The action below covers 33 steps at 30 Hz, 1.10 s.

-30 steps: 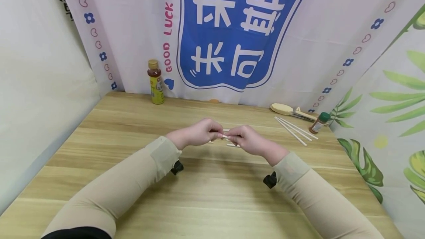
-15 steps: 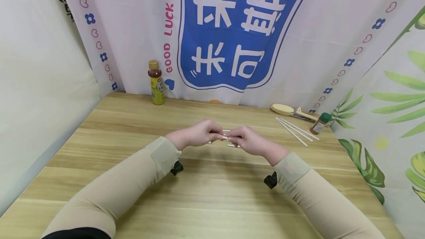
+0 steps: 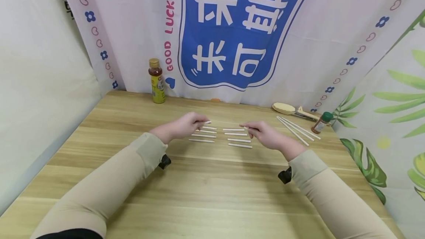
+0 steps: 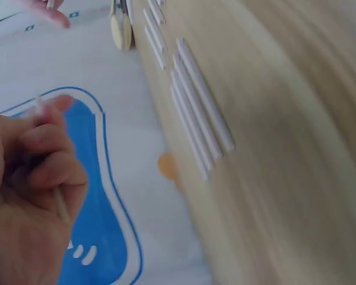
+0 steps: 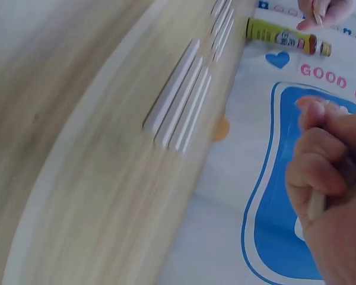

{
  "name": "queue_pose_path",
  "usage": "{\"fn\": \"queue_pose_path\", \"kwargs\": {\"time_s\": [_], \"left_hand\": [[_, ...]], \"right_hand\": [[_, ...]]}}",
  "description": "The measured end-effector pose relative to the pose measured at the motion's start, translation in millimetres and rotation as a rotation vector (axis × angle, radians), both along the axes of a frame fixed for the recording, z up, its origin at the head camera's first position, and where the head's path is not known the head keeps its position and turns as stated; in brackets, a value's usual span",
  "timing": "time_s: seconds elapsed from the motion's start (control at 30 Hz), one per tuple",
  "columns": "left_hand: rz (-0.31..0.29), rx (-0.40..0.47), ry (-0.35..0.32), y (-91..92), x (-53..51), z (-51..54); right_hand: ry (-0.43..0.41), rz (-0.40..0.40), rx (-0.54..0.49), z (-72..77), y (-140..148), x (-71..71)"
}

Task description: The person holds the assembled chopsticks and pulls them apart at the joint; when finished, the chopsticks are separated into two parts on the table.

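In the head view my left hand (image 3: 184,126) is above the table, its curled fingers gripping a short white stick piece (image 4: 60,205) whose ends poke out in the left wrist view. My right hand (image 3: 267,134) grips another such piece (image 5: 316,206), partly hidden by the fingers. The two hands are apart. Beneath and between them, short white sticks lie in two groups of roughly parallel rows, a left group (image 3: 203,136) and a right group (image 3: 239,140). The left hand partly covers the back of its group.
Longer white sticks (image 3: 299,130) lie fanned out to the right on the wooden table (image 3: 199,194). Behind them are tongs with a pale oval end (image 3: 283,108) and a small green-capped bottle (image 3: 322,122). A yellow-labelled bottle (image 3: 157,82) stands at the back left, before a printed cloth (image 3: 132,28).
My hands met at a white stick between the fingertips earlier. They have since moved apart, left and right, each with a short piece, and the rows below now show.
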<state>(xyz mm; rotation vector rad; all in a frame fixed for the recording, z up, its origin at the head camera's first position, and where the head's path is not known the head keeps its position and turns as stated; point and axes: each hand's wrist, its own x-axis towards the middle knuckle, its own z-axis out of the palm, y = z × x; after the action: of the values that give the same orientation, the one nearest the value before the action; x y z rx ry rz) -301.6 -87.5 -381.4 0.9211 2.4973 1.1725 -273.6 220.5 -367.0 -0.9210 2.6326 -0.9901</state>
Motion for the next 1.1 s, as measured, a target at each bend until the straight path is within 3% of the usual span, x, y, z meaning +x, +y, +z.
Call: {"fn": "queue_pose_path", "kwargs": {"time_s": [0.13, 0.23, 0.37, 0.5, 0.77, 1.1], "left_hand": [[-0.039, -0.148, 0.029, 4.4, 1.3, -2.8], [-0.019, -0.290, 0.126, 11.6, 6.2, -8.7], [-0.008, -0.425, 0.296, 20.3, 14.6, -16.8], [-0.037, -0.455, 0.383, 27.1, 19.7, -22.3], [-0.016, -0.502, 0.398, 27.5, 18.8, -28.4], [-0.023, -0.537, 0.387, 25.9, 15.1, -31.8]], "right_hand": [[-0.057, 0.018, 0.045, -2.1, -7, 2.6], [-0.069, 0.011, 0.089, -9.3, -18, 6.3], [0.076, 0.025, 0.224, -22.8, -31, 9.0], [0.239, 0.028, 0.328, -33.1, -40, 9.3], [0.242, 0.020, 0.416, -39.4, -52, 9.6], [0.171, -0.018, 0.408, -41.8, -43, 8.7]]}}
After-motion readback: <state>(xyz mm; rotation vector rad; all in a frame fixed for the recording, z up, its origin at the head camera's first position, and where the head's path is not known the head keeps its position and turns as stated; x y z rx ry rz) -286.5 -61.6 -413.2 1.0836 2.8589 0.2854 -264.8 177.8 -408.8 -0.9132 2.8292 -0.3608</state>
